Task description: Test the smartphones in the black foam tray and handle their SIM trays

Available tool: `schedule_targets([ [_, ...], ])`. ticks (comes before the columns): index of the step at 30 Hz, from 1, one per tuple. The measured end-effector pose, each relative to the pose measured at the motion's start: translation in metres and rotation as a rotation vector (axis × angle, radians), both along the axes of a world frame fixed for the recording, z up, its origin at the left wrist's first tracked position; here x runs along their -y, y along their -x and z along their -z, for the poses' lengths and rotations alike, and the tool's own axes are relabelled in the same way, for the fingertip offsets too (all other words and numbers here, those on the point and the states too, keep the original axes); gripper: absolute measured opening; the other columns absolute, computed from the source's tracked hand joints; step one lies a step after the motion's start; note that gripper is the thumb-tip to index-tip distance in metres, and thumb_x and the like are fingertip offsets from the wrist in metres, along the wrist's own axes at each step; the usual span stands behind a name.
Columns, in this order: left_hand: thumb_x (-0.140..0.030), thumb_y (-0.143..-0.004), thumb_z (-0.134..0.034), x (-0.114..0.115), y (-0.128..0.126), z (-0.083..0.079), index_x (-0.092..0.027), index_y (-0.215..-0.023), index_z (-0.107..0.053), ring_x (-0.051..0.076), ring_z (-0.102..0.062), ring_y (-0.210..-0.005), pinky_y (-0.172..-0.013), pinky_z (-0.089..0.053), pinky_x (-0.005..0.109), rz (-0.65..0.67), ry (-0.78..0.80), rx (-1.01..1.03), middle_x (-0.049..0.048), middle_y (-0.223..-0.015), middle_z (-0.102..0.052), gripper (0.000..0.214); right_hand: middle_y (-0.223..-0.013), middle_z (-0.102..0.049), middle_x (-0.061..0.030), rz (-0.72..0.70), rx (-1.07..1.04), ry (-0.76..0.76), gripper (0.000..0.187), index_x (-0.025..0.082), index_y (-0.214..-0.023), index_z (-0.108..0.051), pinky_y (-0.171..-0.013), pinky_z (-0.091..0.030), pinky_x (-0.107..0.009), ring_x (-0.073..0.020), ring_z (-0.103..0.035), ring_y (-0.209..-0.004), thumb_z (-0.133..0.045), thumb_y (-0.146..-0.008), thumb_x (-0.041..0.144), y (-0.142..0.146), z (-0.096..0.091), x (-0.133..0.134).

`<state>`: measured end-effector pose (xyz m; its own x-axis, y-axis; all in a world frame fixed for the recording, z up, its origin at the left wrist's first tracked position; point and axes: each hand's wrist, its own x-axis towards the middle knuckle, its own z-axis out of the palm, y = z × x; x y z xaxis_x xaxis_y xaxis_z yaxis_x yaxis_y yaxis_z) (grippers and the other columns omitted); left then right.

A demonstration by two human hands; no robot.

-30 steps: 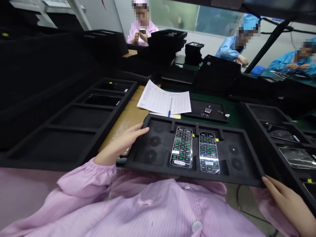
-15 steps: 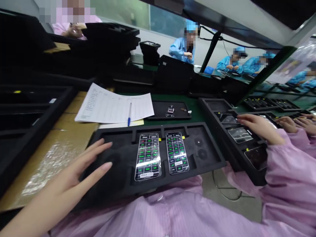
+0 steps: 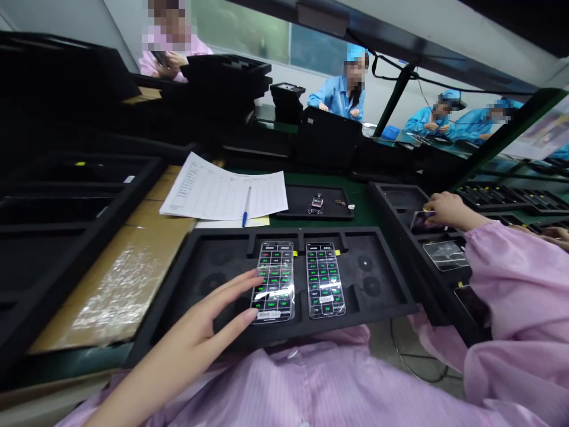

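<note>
A black foam tray [image 3: 213,252] lies in front of me at the table edge. Two phones with lit green grid screens rest side by side in its middle slots, the left phone [image 3: 274,281] and the right phone [image 3: 325,279]. My left hand [image 3: 208,323] lies open on the tray, its fingertips touching the left phone's lower left edge. My right hand [image 3: 446,209] reaches far right into another black tray [image 3: 402,222], its fingers curled on a dark phone [image 3: 421,221] in an upper slot. More wrapped phones [image 3: 445,254] lie in the slots below.
A printed sheet [image 3: 224,194] with a blue pen [image 3: 246,207] lies beyond the tray, beside a small black mat [image 3: 293,210] with tiny parts. A cardboard box [image 3: 120,279] and black trays [image 3: 66,207] are at the left. Several people sit across the bench.
My left hand slid right across the tray to the left phone. My right hand went farther up the right tray and closed its fingers on a dark phone. The view shifted slightly.
</note>
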<state>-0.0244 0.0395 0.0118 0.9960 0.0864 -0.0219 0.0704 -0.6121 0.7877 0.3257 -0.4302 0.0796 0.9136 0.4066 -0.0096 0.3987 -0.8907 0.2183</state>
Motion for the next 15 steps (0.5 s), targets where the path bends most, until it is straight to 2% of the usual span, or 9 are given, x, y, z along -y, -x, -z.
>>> schedule_targets([
  [2,-0.065,-0.089,-0.055,0.007,0.000,-0.002,-0.037,-0.133,-0.064,0.029,-0.052,-0.139,-0.117,-0.035,0.057,0.011,0.014,0.010,0.0013,-0.150,-0.055,0.053,-0.092,-0.068,-0.0130,-0.040,0.058,0.019,0.006,0.016,-0.077,-0.070,-0.083,-0.041,-0.037,-0.0278,-0.060,-0.096,-0.065,-0.077,0.018,0.018,-0.022,-0.001],
  [5,-0.060,-0.093,-0.054,0.026,-0.004,-0.007,-0.037,-0.130,-0.065,0.028,-0.052,-0.139,-0.119,-0.033,0.058,0.071,0.047,0.028,0.0006,-0.148,-0.057,0.045,-0.089,-0.067,-0.0127,-0.065,0.179,-0.021,0.015,0.015,-0.082,-0.067,-0.073,-0.037,-0.034,-0.0254,-0.059,-0.086,-0.062,-0.088,0.028,0.069,-0.053,-0.018],
  [6,-0.057,-0.094,-0.054,0.035,-0.007,-0.009,-0.037,-0.131,-0.065,0.028,-0.053,-0.138,-0.119,-0.034,0.058,0.106,0.072,0.028,0.0008,-0.148,-0.057,0.044,-0.091,-0.067,-0.0113,-0.085,0.229,-0.073,0.021,0.016,-0.087,-0.066,-0.072,-0.037,-0.034,-0.0244,-0.059,-0.085,-0.061,-0.092,0.036,0.091,-0.060,-0.031],
  [7,-0.055,-0.095,-0.054,0.046,-0.011,-0.010,-0.037,-0.135,-0.062,0.028,-0.053,-0.138,-0.119,-0.036,0.057,0.143,0.112,0.031,0.0015,-0.149,-0.056,0.044,-0.085,-0.068,-0.0087,-0.113,0.258,-0.225,0.027,0.017,-0.085,-0.067,-0.068,-0.037,-0.032,-0.0225,-0.059,-0.077,-0.065,-0.090,0.043,0.115,-0.064,-0.047],
  [9,-0.051,-0.093,-0.060,0.068,-0.019,-0.012,-0.035,-0.147,-0.049,0.027,-0.051,-0.140,-0.119,-0.039,0.053,0.207,0.236,0.063,0.0039,-0.155,-0.049,0.057,-0.082,-0.069,-0.0045,-0.245,0.170,-0.545,0.028,0.019,-0.086,-0.070,-0.062,-0.038,-0.030,-0.0199,-0.061,-0.071,-0.066,-0.089,0.046,0.163,-0.063,-0.088],
  [11,-0.047,-0.090,-0.068,0.088,-0.027,-0.012,-0.031,-0.155,-0.036,0.027,-0.050,-0.141,-0.119,-0.041,0.048,0.254,0.425,0.112,0.0076,-0.158,-0.045,0.075,-0.089,-0.072,-0.0030,-0.392,-0.141,-0.799,0.023,0.021,-0.090,-0.073,-0.072,-0.048,-0.029,-0.0198,-0.066,-0.079,-0.070,-0.089,0.044,0.200,-0.053,-0.130],
  [12,-0.045,-0.090,-0.069,0.096,-0.030,-0.013,-0.029,-0.155,-0.036,0.026,-0.053,-0.138,-0.117,-0.045,0.045,0.276,0.535,0.120,0.0096,-0.155,-0.048,0.075,-0.088,-0.071,-0.0029,-0.416,-0.282,-0.885,0.023,0.021,-0.088,-0.073,-0.072,-0.050,-0.029,-0.0195,-0.066,-0.080,-0.070,-0.090,0.044,0.211,-0.046,-0.145],
  [14,-0.041,-0.093,-0.066,0.103,-0.034,-0.016,-0.022,-0.146,-0.048,0.025,-0.064,-0.125,-0.106,-0.055,0.039,0.286,0.744,0.072,0.0119,-0.139,-0.064,0.059,-0.090,-0.072,-0.0037,-0.430,-0.478,-0.899,0.026,0.021,-0.087,-0.073,-0.076,-0.053,-0.029,-0.0201,-0.068,-0.083,-0.067,-0.092,0.046,0.213,-0.034,-0.157],
  [15,-0.039,-0.094,-0.064,0.101,-0.034,-0.018,-0.020,-0.139,-0.055,0.024,-0.069,-0.116,-0.097,-0.059,0.035,0.266,0.827,0.037,0.0118,-0.129,-0.070,0.049,-0.095,-0.072,-0.0049,-0.410,-0.504,-0.825,0.027,0.021,-0.092,-0.074,-0.078,-0.054,-0.030,-0.0212,-0.068,-0.087,-0.065,-0.093,0.047,0.205,-0.029,-0.151],
])
